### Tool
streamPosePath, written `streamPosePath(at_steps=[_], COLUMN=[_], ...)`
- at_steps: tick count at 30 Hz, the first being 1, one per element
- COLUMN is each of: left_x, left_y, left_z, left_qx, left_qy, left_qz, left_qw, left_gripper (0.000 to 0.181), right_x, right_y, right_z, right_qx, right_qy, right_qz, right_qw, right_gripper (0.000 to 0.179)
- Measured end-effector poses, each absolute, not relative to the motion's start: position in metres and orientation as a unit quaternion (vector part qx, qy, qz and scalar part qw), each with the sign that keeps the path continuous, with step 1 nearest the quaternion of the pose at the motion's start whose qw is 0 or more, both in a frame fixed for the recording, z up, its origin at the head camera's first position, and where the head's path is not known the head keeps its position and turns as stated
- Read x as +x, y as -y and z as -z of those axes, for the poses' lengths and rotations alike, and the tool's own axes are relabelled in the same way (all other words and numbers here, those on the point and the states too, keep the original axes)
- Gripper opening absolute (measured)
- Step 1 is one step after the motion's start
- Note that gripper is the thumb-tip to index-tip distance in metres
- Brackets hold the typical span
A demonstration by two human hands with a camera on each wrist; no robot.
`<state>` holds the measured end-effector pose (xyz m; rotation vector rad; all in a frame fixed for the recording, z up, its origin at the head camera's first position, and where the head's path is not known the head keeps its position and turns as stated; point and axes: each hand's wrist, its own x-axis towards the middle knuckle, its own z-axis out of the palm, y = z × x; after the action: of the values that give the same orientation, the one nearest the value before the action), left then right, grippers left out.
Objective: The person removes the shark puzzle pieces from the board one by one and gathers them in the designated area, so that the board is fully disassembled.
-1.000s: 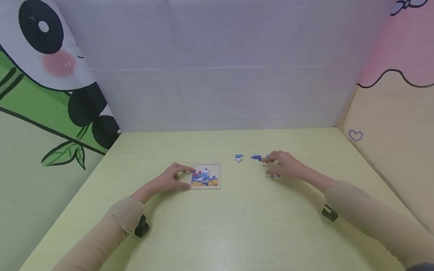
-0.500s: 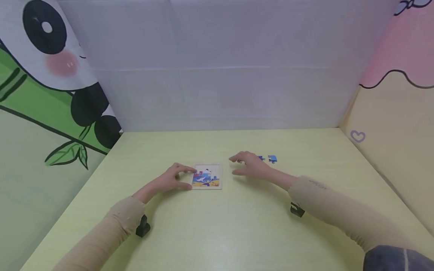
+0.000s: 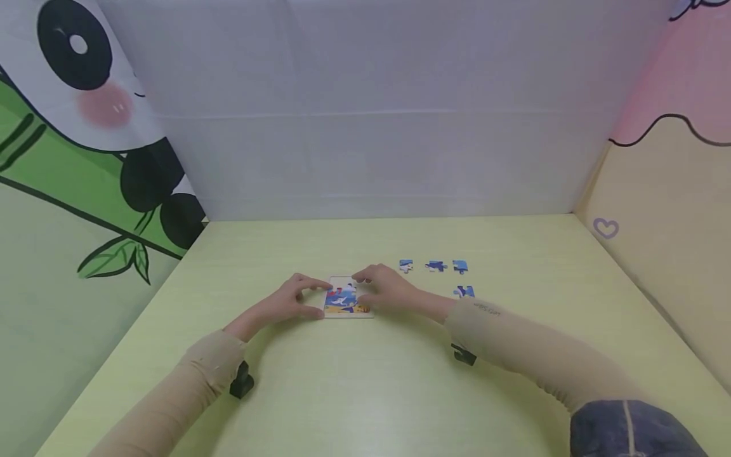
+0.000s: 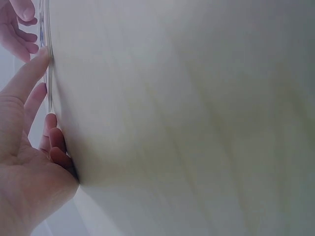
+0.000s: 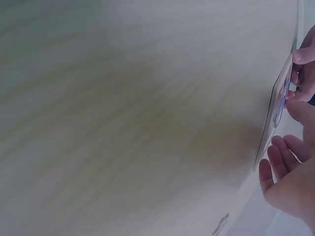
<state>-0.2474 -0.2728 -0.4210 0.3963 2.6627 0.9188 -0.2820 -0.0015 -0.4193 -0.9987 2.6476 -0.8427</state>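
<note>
A small square puzzle board (image 3: 348,316) in a pale frame lies on the table, partly filled with a picture in blue, white, red and yellow. My left hand (image 3: 283,301) touches its left edge, index finger higher up and thumb by the near corner. From the right, my right hand (image 3: 391,290) reaches over the board, index finger at the far right corner and thumb over the picture's right part. No piece shows between its fingers. In the right wrist view the left thumb (image 5: 303,55) rests on the frame's edge.
Several loose blue and white puzzle pieces lie right of the board: one piece (image 3: 406,266) nearest it, others in a row beyond, and one (image 3: 464,291) beside the right sleeve. A white cloth wall (image 3: 365,158) stands behind the table, with printed panels at both sides.
My right hand has moved left from above the loose pieces to the board, uncovering those pieces. The left hand keeps its place at the board's left edge.
</note>
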Motion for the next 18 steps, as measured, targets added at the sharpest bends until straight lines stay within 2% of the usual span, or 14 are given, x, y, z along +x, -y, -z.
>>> streamPosePath(at_steps=[9, 18], left_x=[-0.246, -0.246], left_y=[0.272, 0.270], left_z=[0.418, 0.416], left_qx=[0.149, 0.155], left_qy=[-0.923, -0.924], left_qz=[-0.322, -0.317], left_qw=[0.147, 0.145], left_gripper=[0.059, 0.060], right_x=[-0.277, -0.283], right_y=[0.017, 0.024], right_z=[0.416, 0.413], right_qx=[-0.330, -0.300], right_qy=[-0.903, -0.909], right_qz=[0.259, 0.267], right_qw=[0.090, 0.114], right_gripper=[0.052, 0.049])
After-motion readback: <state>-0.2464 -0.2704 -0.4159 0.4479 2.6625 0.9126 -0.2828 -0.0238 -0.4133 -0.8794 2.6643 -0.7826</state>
